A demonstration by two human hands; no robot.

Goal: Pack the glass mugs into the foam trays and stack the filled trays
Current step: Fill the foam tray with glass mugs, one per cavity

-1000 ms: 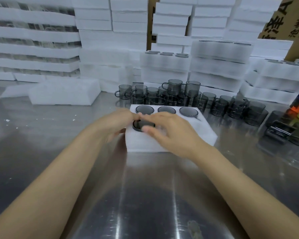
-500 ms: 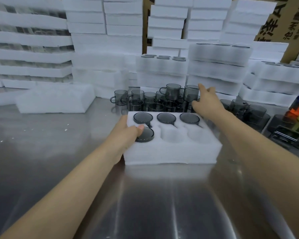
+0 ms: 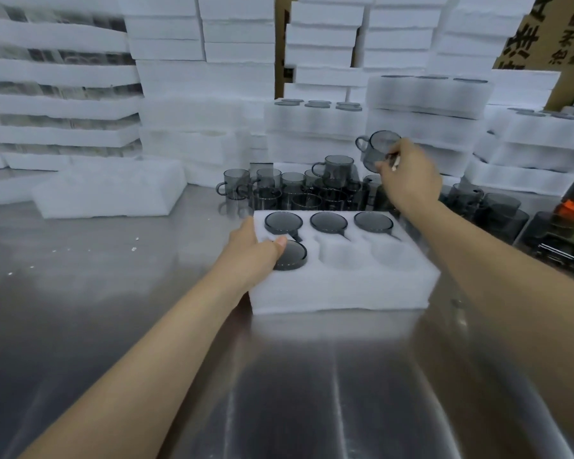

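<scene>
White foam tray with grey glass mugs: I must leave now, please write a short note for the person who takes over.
Left hand rests at the left edge of the white foam tray, thumb on the grey glass mug in the front-left pocket.
Right hand holds another grey mug in the air above the loose mugs behind the tray.
Done: four of six pockets filled.
Left: front-middle pocket and front-right pocket, then stack the tray.

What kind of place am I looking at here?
Probably a packing area in a factory or warehouse: foam trays stacked high along the back, many loose grey glass mugs on a steel table, and cardboard cartons behind.
</scene>
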